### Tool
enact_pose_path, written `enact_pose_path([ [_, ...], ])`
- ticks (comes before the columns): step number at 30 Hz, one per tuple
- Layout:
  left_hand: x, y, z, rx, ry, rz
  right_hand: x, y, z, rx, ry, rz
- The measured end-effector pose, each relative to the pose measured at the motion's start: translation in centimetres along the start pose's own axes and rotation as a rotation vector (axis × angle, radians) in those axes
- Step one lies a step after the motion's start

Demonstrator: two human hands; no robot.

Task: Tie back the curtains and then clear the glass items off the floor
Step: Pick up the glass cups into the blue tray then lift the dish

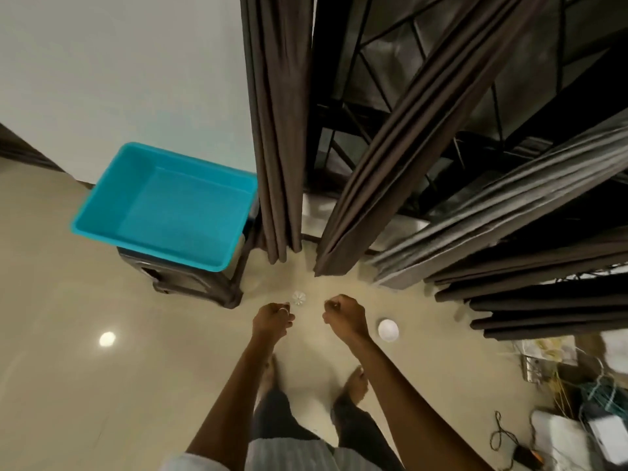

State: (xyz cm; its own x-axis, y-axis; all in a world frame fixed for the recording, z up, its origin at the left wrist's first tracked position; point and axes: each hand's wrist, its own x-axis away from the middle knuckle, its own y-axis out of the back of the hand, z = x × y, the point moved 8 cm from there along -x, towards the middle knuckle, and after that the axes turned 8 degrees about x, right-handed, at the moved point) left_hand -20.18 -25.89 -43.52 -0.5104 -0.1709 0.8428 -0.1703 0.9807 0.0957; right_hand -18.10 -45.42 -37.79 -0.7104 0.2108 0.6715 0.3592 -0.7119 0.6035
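Dark brown curtains hang ahead of me: one panel [277, 130] at the left of the window, a second panel [401, 144] slanting to its right, a third [509, 205] further right. A small clear glass item [299, 297] stands on the beige floor just beyond my hands. A white round glass item [388, 330] lies on the floor right of my right wrist. My left hand [273, 317] and my right hand [343, 316] hover side by side above the floor, fingers curled, holding nothing I can see.
A turquoise plastic tub [102, 212] sits on a dark stool [200, 283] at the left, by the wall. Cables, boxes and papers [571, 402] clutter the floor at the right. My bare feet [353, 385] stand below my hands.
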Motion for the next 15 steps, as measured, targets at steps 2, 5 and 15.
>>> enact_pose_path([
  [2,-1.0,0.9,0.3,-0.077,0.007,0.016,-0.5,-1.0,0.6,0.025,0.003,-0.014],
  [5,-2.2,1.0,0.6,-0.185,0.030,0.054,-1.3,-1.9,0.9,0.039,0.013,-0.026],
  [15,-10.5,-2.6,2.1,-0.558,-0.026,0.134,-9.7,-7.9,-3.2,0.025,0.023,0.045],
])
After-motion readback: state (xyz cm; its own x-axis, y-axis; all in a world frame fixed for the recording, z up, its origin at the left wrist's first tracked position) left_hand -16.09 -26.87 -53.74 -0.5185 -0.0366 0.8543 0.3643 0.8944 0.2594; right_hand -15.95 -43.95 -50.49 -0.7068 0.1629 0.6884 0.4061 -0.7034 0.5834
